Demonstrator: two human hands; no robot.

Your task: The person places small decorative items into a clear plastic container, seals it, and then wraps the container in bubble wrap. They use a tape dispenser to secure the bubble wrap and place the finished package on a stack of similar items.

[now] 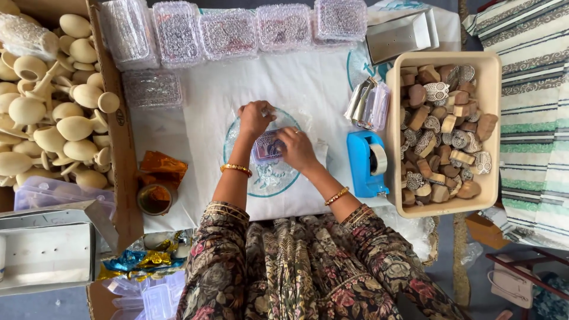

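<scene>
small box (268, 146) half hidden under both hands, wooden spoons (41, 95) cut off left

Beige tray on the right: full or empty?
Full. The beige tray is heaped nearly to its rim with carved wooden stamp blocks, brown backs and patterned faces mixed. Neither hand touches it.

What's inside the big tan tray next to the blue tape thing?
The tray is piled with small wooden blocks, some brown, some with white carved patterns showing. The blocks underneath and the tray's bottom are covered by the pile.
</scene>
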